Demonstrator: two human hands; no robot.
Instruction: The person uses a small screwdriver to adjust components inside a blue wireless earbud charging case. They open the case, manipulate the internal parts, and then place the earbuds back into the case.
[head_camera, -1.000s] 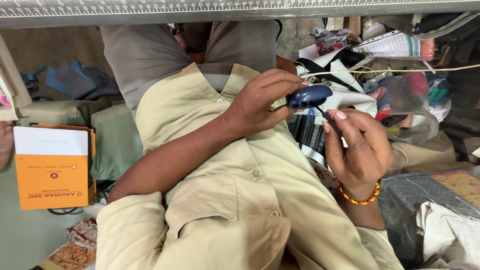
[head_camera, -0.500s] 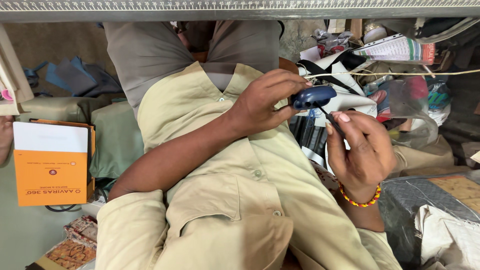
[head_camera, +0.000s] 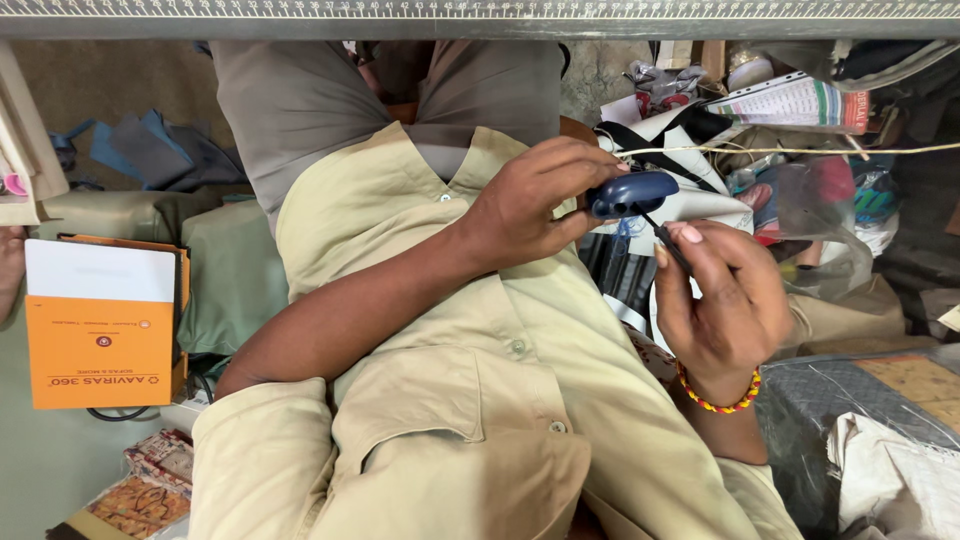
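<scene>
Barely anything's moved since a moment ago, both hands stay put over the khaki shirt. Left hand is clamped around the dark blue oval gadget, right hand pinches a thin black tool against it.

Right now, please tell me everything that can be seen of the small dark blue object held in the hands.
The small dark blue object is an oval, rounded piece with a smooth, slightly glossy shell, plastic by its look. It lies roughly level, in the air in front of the beige shirt. The left hand grips its left end with fingers and thumb. A thin dark tool, held in the right hand, meets its underside. Its far side is hidden.
</scene>
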